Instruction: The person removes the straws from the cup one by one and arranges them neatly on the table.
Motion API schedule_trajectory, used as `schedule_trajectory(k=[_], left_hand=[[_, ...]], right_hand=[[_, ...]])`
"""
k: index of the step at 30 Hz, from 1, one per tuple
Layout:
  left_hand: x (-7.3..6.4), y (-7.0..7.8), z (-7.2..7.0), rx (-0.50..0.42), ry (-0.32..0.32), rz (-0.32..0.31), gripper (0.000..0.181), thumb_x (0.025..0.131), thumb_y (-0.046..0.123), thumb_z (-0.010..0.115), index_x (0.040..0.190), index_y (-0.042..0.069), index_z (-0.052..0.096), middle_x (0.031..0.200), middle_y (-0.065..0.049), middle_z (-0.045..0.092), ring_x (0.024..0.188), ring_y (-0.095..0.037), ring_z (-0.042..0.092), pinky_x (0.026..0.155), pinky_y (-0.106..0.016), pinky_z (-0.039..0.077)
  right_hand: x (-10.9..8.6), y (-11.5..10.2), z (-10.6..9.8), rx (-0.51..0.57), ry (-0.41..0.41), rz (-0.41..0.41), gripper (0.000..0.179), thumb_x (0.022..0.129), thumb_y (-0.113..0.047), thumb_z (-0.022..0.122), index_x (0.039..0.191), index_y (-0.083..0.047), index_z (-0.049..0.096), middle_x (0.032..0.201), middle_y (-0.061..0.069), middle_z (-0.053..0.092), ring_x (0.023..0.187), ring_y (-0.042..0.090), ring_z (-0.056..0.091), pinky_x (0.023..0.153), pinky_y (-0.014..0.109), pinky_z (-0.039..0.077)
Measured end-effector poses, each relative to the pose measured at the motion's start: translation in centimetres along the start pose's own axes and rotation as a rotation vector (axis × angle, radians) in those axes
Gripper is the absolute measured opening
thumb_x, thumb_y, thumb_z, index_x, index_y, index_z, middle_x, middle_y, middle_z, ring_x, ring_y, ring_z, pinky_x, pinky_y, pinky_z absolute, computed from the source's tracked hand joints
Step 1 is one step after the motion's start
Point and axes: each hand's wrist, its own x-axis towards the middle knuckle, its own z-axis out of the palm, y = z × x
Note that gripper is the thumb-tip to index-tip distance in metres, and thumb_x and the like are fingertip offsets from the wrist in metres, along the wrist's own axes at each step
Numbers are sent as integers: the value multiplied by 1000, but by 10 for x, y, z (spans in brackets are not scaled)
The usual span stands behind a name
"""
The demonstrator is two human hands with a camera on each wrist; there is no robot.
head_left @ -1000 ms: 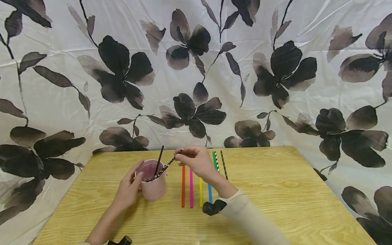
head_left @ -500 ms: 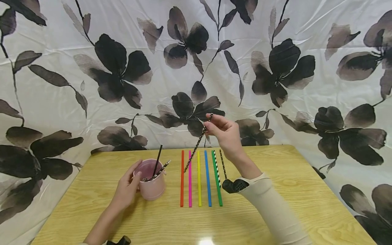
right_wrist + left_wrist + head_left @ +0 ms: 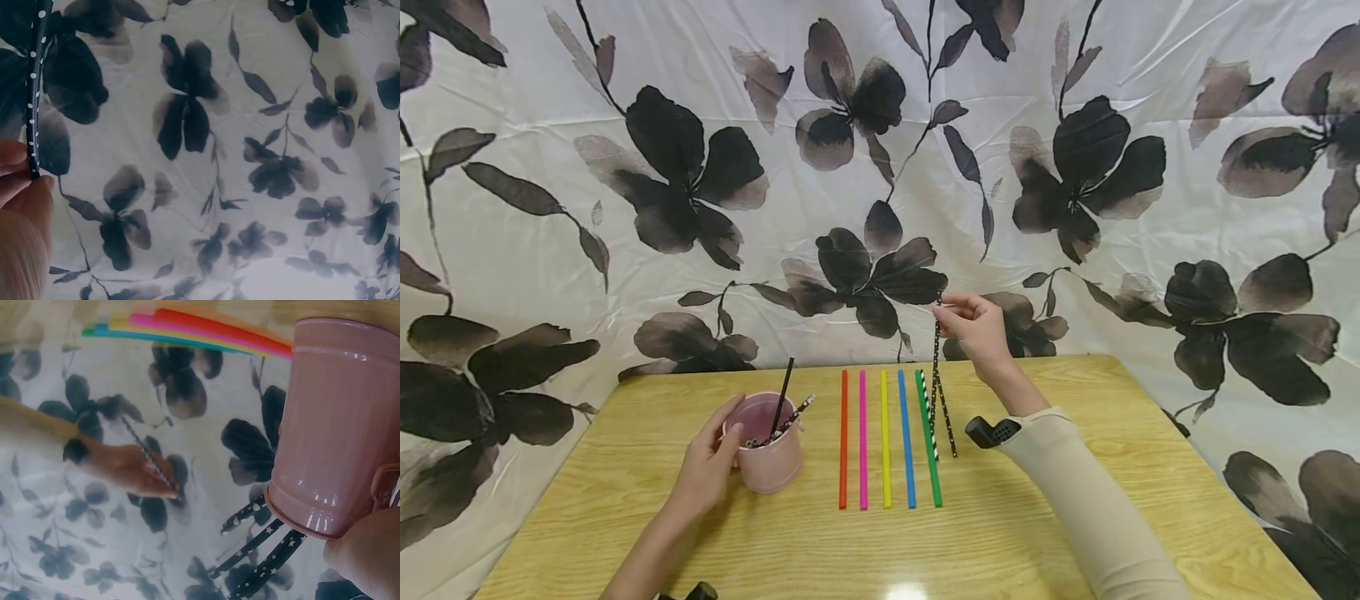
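Note:
A pink mug [image 3: 772, 467] stands on the table at the left, gripped by my left hand [image 3: 706, 467] from its left side. Black straws with white patterns [image 3: 270, 562] stick out of its mouth, and a plain-looking black straw [image 3: 784, 392] leans upright among them. My right hand [image 3: 983, 335] is raised over the table's far edge. Its thumb and fingertips pinch the top end of a black straw with white dots [image 3: 35, 87], which hangs almost straight down. In the head view its lower part overlaps another dotted black straw [image 3: 948, 421] on the table.
Laid side by side on the wooden table [image 3: 1060, 517] are a red straw [image 3: 843, 442], a pink straw [image 3: 862, 442], a yellow straw [image 3: 886, 442], a blue straw [image 3: 907, 442] and a green straw [image 3: 934, 479]. A black-and-white striped straw [image 3: 936, 450] lies against the green one. Floral cloth [image 3: 865, 183] hangs behind.
My right hand has drawn the dotted straw out of the mug and carried it right, over the row's right end, where it now hangs nearly vertical. My left hand stays on the mug.

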Motion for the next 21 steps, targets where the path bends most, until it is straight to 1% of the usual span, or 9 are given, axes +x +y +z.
schedule_trajectory(k=[5,8,11,16,21], left_hand=[[1,0,-1,-4,-8,-3,41,94,22,41,135,15,36,118,-16,45,70,-18,51,55,-39,50],[1,0,-1,-1,-8,0,41,94,21,41,134,17,36,116,-16,46,68,-18,51,55,-39,50],[1,0,-1,8,-4,6,40,94,21,41,134,17,36,114,-16,46,68,-18,51,55,-38,50],[1,1,-2,6,-1,11,40,95,21,41,134,17,36,115,-16,47,69,-17,51,55,-38,50],[0,1,-2,4,-4,10,41,95,21,41,134,16,36,118,-17,46,71,-17,52,54,-35,50]], right_hand=[[4,17,-11,-60,24,83,34,76,-15,69,103,4,59,80,8,63,60,15,56,60,33,51],[4,24,-16,-67,30,121,33,77,-14,68,104,4,59,81,9,63,61,16,56,62,36,50],[5,30,-20,-79,25,150,33,78,-15,68,104,3,59,81,9,62,62,16,56,63,36,50],[5,42,-25,-130,31,201,36,77,-20,68,105,2,60,82,10,63,67,23,58,64,35,50],[3,55,-28,-192,41,230,36,78,-21,68,104,1,61,88,16,62,74,30,58,67,36,50]])
